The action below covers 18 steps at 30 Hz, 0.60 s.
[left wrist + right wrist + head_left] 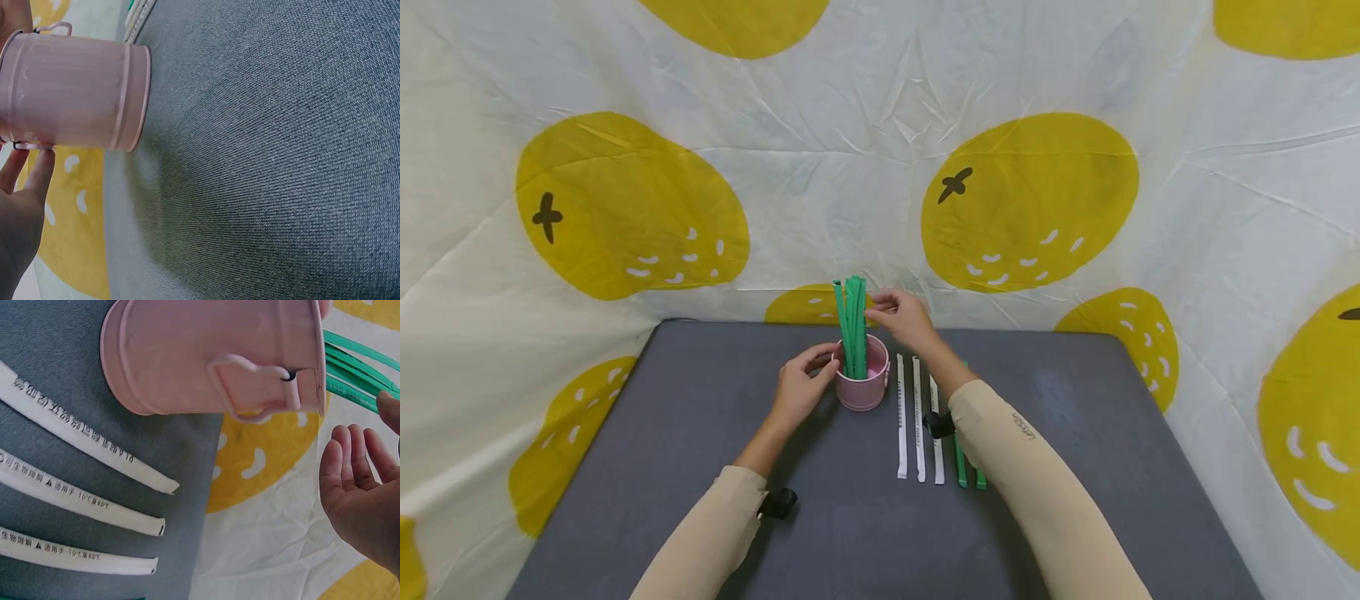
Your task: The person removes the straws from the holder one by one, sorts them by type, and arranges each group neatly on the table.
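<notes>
A pink metal bucket (862,393) stands upright near the table's far edge, a bunch of green wrapped straws (854,325) rising out of it. My left hand (799,385) holds the bucket at its left side, thumb and fingers at the rim and the small side handle. Beside the upper part of the straws is my right hand (904,318); its thumb is right at them in the right wrist view, while the other fingers stay apart and loosely bent. Three white wrapped straws (87,436) with printed text lie in a row to the right of the bucket.
Two green wrapped straws (960,462) lie on the dark grey table (700,433), right of the white ones and partly hidden under the right forearm. Behind the table hangs a white cloth (835,192) with large yellow fruit shapes.
</notes>
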### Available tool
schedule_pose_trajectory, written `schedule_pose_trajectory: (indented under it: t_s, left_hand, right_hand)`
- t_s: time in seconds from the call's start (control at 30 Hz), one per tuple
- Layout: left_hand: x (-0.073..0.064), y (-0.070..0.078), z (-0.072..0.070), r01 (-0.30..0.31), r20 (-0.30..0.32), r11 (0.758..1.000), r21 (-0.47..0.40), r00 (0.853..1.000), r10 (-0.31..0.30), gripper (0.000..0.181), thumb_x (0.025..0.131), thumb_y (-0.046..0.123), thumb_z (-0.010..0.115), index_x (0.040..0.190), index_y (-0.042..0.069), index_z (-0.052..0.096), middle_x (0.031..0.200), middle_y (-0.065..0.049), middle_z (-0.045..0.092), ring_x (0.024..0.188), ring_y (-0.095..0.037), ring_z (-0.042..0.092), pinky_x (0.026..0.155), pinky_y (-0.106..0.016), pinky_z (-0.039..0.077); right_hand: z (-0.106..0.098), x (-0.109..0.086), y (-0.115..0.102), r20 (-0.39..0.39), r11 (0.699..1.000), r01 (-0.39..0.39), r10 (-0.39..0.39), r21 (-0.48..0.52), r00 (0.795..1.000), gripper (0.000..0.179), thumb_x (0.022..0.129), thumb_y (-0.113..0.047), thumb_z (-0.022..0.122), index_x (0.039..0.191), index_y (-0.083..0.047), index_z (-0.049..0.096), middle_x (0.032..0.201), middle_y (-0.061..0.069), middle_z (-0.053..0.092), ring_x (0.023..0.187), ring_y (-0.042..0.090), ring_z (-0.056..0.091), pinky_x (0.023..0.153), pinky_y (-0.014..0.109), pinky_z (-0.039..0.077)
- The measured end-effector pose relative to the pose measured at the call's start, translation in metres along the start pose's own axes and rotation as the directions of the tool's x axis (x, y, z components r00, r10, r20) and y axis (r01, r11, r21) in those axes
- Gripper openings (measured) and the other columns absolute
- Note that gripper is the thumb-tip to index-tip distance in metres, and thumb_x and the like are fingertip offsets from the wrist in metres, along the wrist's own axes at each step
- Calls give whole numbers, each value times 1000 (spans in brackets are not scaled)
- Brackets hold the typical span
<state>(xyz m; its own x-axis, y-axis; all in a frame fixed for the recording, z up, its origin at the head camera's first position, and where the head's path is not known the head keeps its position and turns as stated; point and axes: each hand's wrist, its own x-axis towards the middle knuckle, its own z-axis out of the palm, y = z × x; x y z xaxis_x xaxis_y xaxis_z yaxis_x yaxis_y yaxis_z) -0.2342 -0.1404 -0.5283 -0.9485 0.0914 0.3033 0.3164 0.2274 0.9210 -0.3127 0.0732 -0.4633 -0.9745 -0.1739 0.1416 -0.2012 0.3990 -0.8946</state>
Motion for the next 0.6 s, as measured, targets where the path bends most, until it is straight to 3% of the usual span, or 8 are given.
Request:
schedule_pose_trajectory:
  t_s: [0.3,0.6]
  left_hand:
    - [-1,-7,-2,-23,5,1000,-4,1000,23,32,95,18,76,125,7,73,127,-14,73,114,-35,72,101,-60,52]
    - [0,-6,-4,-13,-1,1000,7,1000,13,30,96,18,75,125,9,73,124,-15,74,114,-35,72,100,-59,54]
  right_hand:
    - [10,5,-2,-4,998,0,0,-55,1000,33,95,-20,76,121,-1,68,113,17,72,106,32,69,95,42,57]
    - [12,10,-4,-33,995,10,-14,-98,999,28,96,-18,75,117,-2,69,107,15,72,102,30,69,90,41,58]
